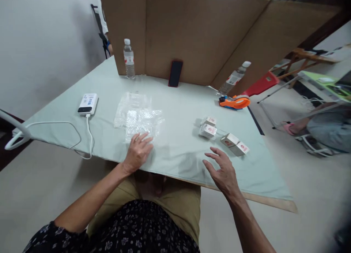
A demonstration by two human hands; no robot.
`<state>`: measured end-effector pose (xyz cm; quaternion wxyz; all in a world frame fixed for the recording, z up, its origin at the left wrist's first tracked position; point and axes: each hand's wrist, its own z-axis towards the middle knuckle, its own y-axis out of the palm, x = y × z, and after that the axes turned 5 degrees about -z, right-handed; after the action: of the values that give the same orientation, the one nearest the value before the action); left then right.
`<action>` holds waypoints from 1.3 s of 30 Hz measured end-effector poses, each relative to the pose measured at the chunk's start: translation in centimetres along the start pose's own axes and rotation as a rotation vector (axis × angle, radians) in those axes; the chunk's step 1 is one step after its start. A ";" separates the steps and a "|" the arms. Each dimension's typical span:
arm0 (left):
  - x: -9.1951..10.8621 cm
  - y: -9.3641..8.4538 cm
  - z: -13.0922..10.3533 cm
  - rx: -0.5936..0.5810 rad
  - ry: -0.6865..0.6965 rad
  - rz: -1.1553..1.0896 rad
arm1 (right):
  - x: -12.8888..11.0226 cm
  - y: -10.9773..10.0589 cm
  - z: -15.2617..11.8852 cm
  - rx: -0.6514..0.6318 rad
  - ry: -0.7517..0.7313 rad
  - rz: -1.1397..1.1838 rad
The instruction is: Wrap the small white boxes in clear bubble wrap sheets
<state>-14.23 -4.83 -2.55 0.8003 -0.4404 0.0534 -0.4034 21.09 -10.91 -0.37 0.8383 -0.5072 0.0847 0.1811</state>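
Note:
My left hand (138, 150) rests with its fingers spread on the near edge of a clear bubble wrap sheet (142, 119). Another piece of clear bubble wrap (122, 110) lies partly under that sheet, farther back. My right hand (222, 171) hovers near the table's front right, thumb and fingers apart, with nothing between them. Just beyond it stand two small white boxes (235, 144) side by side. To their left, two more small boxes (208, 131) sit close together, with clear plastic around them.
At the right edge is an orange tape dispenser (235, 101), with a tilted water bottle (234, 78) behind it. A phone (175, 73) leans on the cardboard screen (181, 33). An upright bottle (128, 59) and a white power bank (88, 103) with a cable stand left. Someone sits at far right.

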 end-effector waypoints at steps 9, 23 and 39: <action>6.5 2.8 -1.4 -0.175 0.110 -0.208 | 8.2 -5.5 -2.0 0.110 0.267 -0.160; 7.7 3.0 0.2 -0.361 0.174 -0.246 | 15.9 -3.5 1.8 -0.009 0.618 -0.135; 7.2 1.3 -2.5 -0.198 -0.043 -0.186 | -7.3 4.9 4.5 -0.356 -0.188 0.268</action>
<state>-9.68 -11.10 -3.12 0.7131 -0.5288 0.0347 -0.4590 12.28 -6.50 0.13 0.7085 -0.6121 0.0397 0.3490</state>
